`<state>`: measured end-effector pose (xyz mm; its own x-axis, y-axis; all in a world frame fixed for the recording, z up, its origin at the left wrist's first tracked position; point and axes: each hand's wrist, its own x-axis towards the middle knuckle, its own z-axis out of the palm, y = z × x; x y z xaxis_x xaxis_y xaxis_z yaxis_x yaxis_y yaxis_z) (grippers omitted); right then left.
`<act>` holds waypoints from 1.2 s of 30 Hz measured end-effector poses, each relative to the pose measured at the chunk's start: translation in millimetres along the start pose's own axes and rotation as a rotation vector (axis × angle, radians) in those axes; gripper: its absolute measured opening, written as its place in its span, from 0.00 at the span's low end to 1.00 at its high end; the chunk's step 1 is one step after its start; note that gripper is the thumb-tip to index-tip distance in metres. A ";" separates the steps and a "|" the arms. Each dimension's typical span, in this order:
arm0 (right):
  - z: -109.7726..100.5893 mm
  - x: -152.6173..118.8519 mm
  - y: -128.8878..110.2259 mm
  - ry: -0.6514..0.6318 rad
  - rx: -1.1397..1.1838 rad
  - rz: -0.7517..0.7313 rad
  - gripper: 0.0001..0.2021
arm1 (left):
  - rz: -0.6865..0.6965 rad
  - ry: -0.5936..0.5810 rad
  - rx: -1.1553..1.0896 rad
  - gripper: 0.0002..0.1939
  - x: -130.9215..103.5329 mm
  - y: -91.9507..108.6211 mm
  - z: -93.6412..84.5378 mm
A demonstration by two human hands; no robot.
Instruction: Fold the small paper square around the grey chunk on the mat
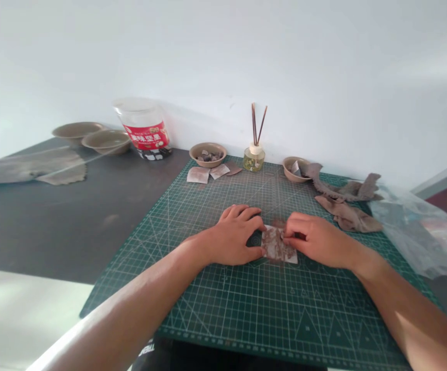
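A small, pale square piece (pixel 278 246), smeared with brown powder, lies flat on the green cutting mat (pixel 208 304). My left hand (pixel 236 234) rests at its left side, fingers spread, with thumb and index fingertips touching that edge. On the right part of the square, my right hand (pixel 316 239) is closed with its fingertips pressed together; whatever is between them is hidden. Brown dust marks the mat around the square. Farther back lie whitish squares (pixel 198 175) with brown stains, beside a bowl (pixel 208 154) of dark, stone-like chunks.
A reed diffuser (pixel 254 157) stands near the wall. To its right are another bowl (pixel 293 175) and crumpled brown cloths (pixel 349 214), with clear plastic (pixel 420 232) beyond. A red-labelled tub (pixel 146 131), two bowls (pixel 105 140) and a greyish cloth (pixel 61 165) occupy the left.
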<state>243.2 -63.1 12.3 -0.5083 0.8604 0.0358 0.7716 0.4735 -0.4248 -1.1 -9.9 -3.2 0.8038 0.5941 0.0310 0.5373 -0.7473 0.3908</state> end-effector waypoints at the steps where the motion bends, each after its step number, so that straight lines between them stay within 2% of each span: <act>1: -0.3 -0.8 -0.9 -0.049 0.033 -0.032 0.07 | 0.005 0.000 -0.002 0.21 0.0 -0.1 0.2; 3: 1.3 -1.2 -4.4 -0.093 0.086 -0.082 0.06 | 0.010 -0.004 -0.009 0.21 0.1 -0.3 0.5; 4: 2.6 -0.7 -5.9 -0.076 0.087 -0.082 0.05 | 0.010 -0.005 -0.013 0.21 0.1 -0.5 0.5; 8: 0.6 0.8 -2.8 0.056 -0.025 0.053 0.07 | 0.007 0.002 -0.007 0.20 -0.2 -1.1 0.6; 10: -3.0 -1.2 -0.4 -0.006 -0.008 0.053 0.07 | 0.011 0.003 -0.001 0.21 -0.3 -1.0 0.9; 13: -1.6 -3.1 -4.3 -0.117 0.096 -0.049 0.06 | 0.022 0.001 0.001 0.21 -0.2 -0.9 1.1; 15: 2.6 -2.0 -7.6 -0.070 0.098 -0.058 0.05 | 0.020 -0.002 0.000 0.21 -0.2 -1.1 1.0; 18: 2.9 -0.8 -5.0 0.057 0.006 0.043 0.06 | 0.005 -0.015 0.002 0.21 -0.1 -1.5 0.7; 20: -1.1 -2.4 -1.5 0.032 -0.009 0.065 0.07 | 0.009 -0.005 0.008 0.21 -0.1 -1.4 0.8; 24: -2.3 -3.8 -4.6 -0.113 0.100 -0.083 0.05 | 0.028 -0.005 0.008 0.21 -0.2 -0.8 1.2; 26: 0.5 -1.3 -5.7 -0.064 0.079 -0.087 0.05 | 0.022 -0.007 0.010 0.21 -0.3 -0.7 1.1; 29: -0.4 0.6 -0.1 0.033 -0.012 0.015 0.06 | 0.011 0.000 0.016 0.21 -0.3 -0.7 0.5; 31: -3.0 -0.8 2.6 -0.006 -0.004 0.022 0.07 | 0.017 -0.001 0.012 0.21 -0.3 -0.7 0.4; 34: -1.9 -1.5 -1.9 -0.119 0.068 -0.082 0.04 | 0.028 -0.001 0.004 0.21 0.0 -0.8 0.6; 36: 1.4 1.0 -5.4 -0.075 0.044 -0.100 0.05 | 0.024 -0.002 0.004 0.21 0.2 -1.1 0.8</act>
<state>238.0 -65.1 13.4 -0.6107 0.7917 0.0128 0.6988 0.5465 -0.4616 -1.4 -9.2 -4.3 0.8169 0.5755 0.0387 0.5189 -0.7626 0.3863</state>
